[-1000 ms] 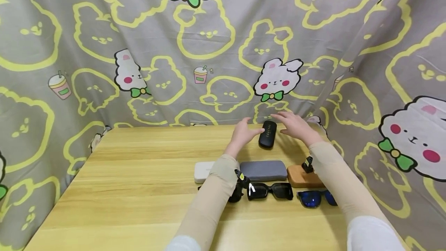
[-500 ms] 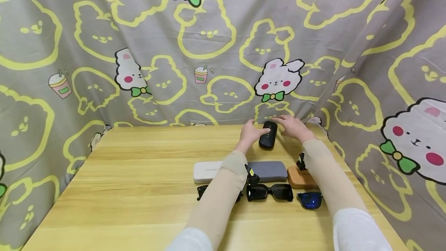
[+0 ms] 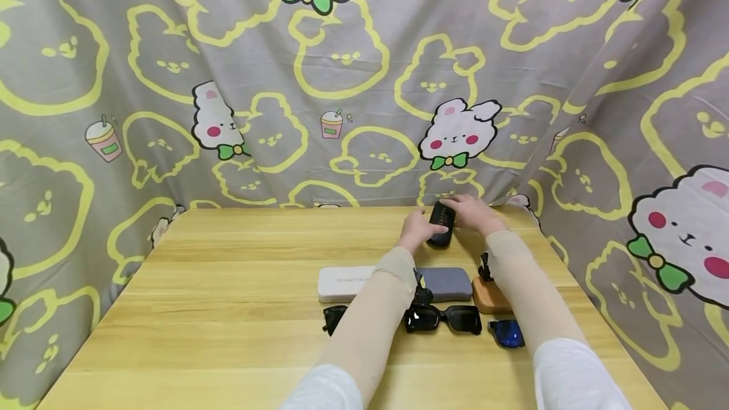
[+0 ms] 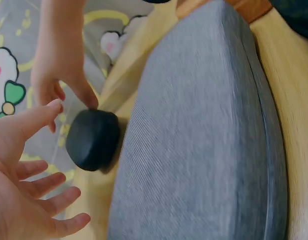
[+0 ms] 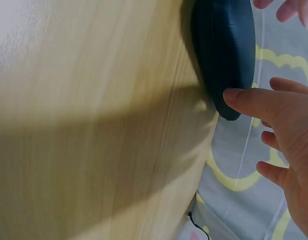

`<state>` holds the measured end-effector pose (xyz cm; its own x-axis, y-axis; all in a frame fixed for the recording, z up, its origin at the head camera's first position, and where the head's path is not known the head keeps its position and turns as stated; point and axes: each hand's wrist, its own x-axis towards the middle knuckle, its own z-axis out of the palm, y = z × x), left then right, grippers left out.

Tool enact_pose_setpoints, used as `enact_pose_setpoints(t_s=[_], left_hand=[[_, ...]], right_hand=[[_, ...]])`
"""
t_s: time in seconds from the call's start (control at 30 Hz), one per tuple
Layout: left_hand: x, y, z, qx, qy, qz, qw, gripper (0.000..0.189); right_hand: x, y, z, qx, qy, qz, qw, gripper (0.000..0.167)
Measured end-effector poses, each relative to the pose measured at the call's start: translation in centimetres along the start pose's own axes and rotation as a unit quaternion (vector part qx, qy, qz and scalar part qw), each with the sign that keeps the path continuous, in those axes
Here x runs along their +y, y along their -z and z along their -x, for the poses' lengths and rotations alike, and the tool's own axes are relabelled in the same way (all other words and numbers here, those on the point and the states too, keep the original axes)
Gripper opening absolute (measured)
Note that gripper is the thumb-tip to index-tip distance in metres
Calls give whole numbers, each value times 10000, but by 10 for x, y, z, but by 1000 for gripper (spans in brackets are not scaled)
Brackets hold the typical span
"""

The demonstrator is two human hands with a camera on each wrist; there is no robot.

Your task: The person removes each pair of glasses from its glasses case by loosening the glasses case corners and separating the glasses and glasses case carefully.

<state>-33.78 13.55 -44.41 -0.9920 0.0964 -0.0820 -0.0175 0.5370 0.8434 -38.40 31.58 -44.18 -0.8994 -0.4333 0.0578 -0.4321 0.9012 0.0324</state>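
A black glasses case [image 3: 442, 224] with small lettering on its lid lies near the table's back edge, between both hands. My left hand [image 3: 420, 230] is at its left side; in the left wrist view the fingers [image 4: 59, 200] are spread, holding nothing. From the other side my right hand [image 3: 474, 214] reaches the far end of the case. The right wrist view has its thumb [image 5: 243, 98] touching the black case [image 5: 226, 55], while the other fingers are bent loosely beyond the end.
Nearer me, a white case [image 3: 342, 285], a grey case [image 3: 450, 283] and an orange-brown case [image 3: 490, 296] stand in a row. Before them lie black sunglasses [image 3: 462, 319], blue-lensed sunglasses [image 3: 507, 334] and another dark pair [image 3: 332, 318], partly hidden by my left arm. A patterned curtain [image 3: 256, 176] hangs behind.
My left hand has moved right, closer to the black case. My right hand has come in left toward the case's far end. The other cases have stayed in place.
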Motion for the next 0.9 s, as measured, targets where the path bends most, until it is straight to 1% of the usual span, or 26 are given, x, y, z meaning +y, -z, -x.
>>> enact_pose_setpoints(t_s=[0.13, 0.23, 0.4, 0.47, 0.67, 0.77, 0.9], left_hand=[[-4, 0, -2, -103, 84, -288, 9995, 79], [-7, 1, -4, -150, 71, -456, 9988, 80], [-12, 1, -7, -202, 102, -793, 9966, 82], [-12, 1, -7, -225, 126, -991, 9947, 79], [-11, 1, -10, -192, 250, -1662, 9856, 68], [-9, 0, -10, -159, 316, -1918, 9808, 65], [-6, -5, -12, -98, 443, -2267, 9729, 63]], right_hand=[[0, -2, -1, -16, -16, 51, 10000, 70], [-1, -1, -1, -76, -75, 38, 9999, 70], [-6, 1, -2, -244, -185, -170, 9994, 70], [-8, 2, -2, -314, -240, -242, 9989, 70], [-7, 0, -4, -380, -389, -275, 9981, 70], [-6, -1, -5, -449, -439, -316, 9975, 71], [-5, -2, -6, -562, -515, -353, 9965, 72]])
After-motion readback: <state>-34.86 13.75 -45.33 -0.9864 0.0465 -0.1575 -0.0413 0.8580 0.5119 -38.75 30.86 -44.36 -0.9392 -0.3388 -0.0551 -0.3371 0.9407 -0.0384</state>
